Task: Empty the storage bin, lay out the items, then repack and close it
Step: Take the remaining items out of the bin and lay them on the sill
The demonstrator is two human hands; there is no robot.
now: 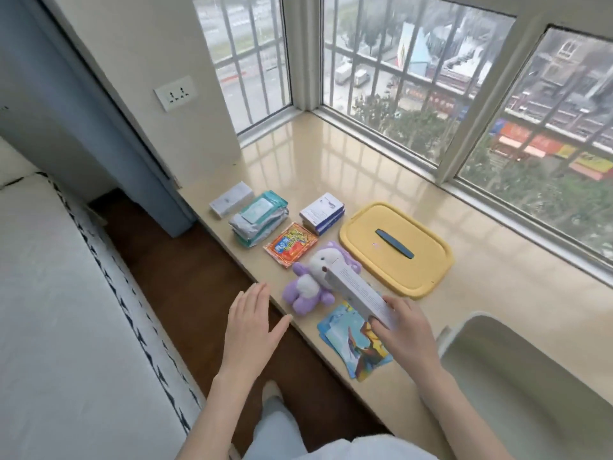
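Two hands | left hand [253,322] flat, fingers spread, holding nothing | right hand [403,330] grips white box [356,292]

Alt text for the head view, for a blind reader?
The right hand holds a long white box over a ledge where a plush toy, picture cards, packets and a yellow lid lie; the left hand hovers open, the bin stands lidless.

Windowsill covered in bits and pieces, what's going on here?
A person is sorting the contents of a storage bin on the windowsill. The right hand grips a long white box above the purple plush toy and picture cards; the left hand hovers open beside the sill. Wipes packs and an orange packet lie laid out, the yellow lid flat nearby, the bin open.
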